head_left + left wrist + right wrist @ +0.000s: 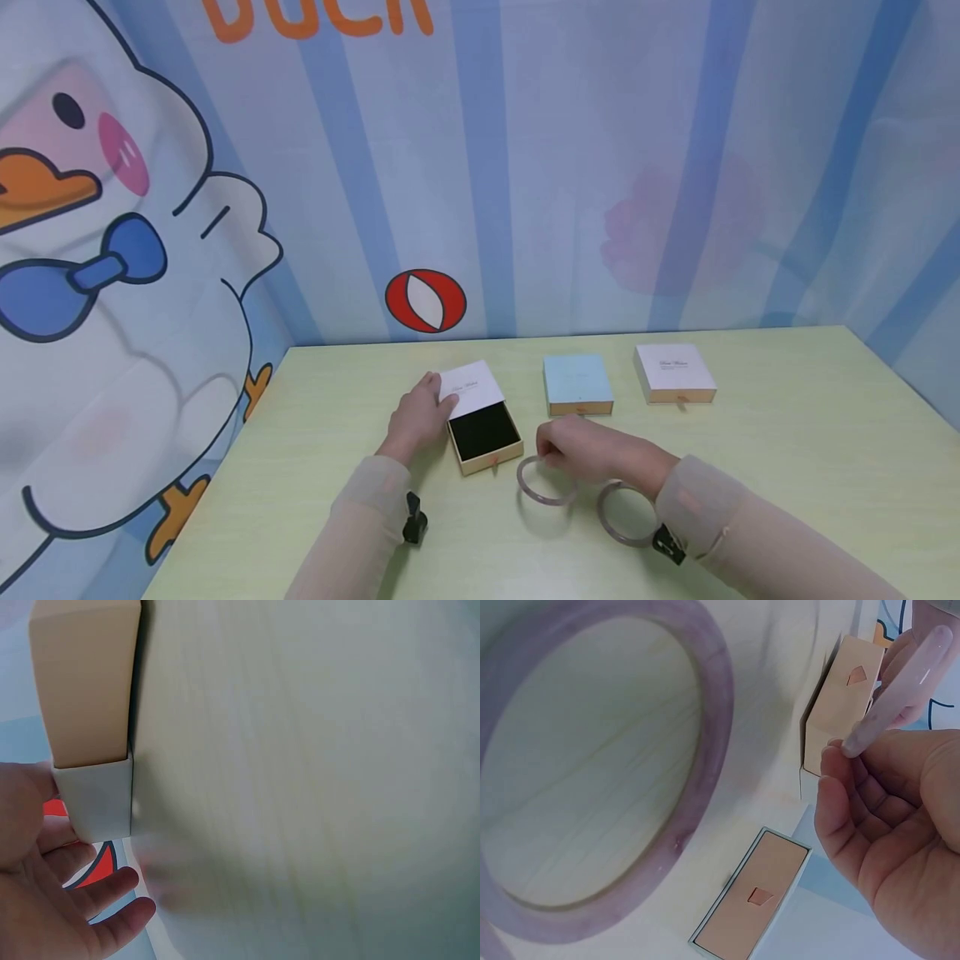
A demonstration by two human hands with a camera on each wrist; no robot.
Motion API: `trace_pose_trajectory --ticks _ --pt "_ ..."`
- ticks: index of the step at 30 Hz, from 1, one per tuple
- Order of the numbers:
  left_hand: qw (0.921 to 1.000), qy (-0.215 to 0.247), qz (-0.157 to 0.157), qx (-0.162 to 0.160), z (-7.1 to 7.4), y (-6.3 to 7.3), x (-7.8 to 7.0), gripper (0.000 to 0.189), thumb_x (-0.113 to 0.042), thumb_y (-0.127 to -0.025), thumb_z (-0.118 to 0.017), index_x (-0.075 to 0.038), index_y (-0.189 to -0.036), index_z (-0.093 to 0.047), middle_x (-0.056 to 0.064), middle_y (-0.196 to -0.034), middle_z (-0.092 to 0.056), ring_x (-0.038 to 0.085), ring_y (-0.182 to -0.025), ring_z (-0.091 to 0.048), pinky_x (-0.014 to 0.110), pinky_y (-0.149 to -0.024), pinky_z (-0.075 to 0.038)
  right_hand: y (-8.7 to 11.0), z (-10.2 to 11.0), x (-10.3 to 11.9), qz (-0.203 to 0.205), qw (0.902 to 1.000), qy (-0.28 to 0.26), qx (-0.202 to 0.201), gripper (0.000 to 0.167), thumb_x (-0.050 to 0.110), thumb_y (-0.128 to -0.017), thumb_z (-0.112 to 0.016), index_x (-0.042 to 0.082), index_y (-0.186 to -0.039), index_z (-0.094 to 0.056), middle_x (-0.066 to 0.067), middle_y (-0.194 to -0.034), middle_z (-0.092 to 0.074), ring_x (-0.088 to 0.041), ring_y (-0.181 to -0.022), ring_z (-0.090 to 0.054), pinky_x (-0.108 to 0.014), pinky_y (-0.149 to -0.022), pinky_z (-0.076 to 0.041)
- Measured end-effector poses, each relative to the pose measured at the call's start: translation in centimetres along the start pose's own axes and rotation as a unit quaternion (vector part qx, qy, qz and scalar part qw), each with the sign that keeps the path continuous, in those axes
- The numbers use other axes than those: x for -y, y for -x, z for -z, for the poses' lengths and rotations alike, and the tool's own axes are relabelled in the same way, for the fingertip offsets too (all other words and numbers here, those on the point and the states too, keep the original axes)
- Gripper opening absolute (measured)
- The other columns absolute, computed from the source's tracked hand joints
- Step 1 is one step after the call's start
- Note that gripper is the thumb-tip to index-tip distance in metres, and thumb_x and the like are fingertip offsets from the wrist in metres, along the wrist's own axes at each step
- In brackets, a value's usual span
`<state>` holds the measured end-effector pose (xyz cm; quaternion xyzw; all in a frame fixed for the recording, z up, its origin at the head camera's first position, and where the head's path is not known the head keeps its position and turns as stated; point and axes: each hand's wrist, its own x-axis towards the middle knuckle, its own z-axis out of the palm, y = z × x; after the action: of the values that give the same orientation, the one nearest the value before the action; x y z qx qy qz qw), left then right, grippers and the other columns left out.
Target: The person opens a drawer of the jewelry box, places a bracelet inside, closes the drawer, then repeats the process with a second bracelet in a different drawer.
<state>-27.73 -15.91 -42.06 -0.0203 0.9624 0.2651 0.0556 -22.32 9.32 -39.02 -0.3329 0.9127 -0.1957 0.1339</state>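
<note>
On the left, my left hand [422, 414] grips the white sleeve [471, 388] of a jewelry box, thumb on top. The box's drawer is pulled out toward me, showing its black lining [485, 431]; in the left wrist view its tan side wall [86, 690] sticks out of the sleeve. To the right of this drawer, my right hand [592, 448] pinches a pale purple bangle [546, 502] between thumb and fingertips, tilted above the table. A second bangle [628, 542] lies by my right wrist and looms large in the right wrist view.
Behind my right hand stands a closed light blue box [577, 379]. A closed white box [673, 371] stands farther right. The pale yellow-green table [810, 433] ends at a printed curtain [570, 167] with a duck and stripes.
</note>
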Motion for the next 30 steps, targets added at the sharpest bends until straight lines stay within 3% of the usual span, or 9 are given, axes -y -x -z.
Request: trace_pose_trajectory --ticks 30 --pt "0.9999 0.003 0.01 0.002 0.02 0.07 -0.19 0.064 -0.036 -0.097 -0.05 -0.007 -0.149 -0.027 0.011 -0.157 -0.024 0.034 -0.143 -0.025 0.051 -0.113 -0.027 -0.45 0.06 0.41 0.003 0.9999 0.001 -0.016 0.004 0.006 -0.09 -0.061 0.005 -0.091 -0.065 0.001 -0.082 -0.063 -0.01 -0.074 -0.053 -0.023 -0.065 -0.048"
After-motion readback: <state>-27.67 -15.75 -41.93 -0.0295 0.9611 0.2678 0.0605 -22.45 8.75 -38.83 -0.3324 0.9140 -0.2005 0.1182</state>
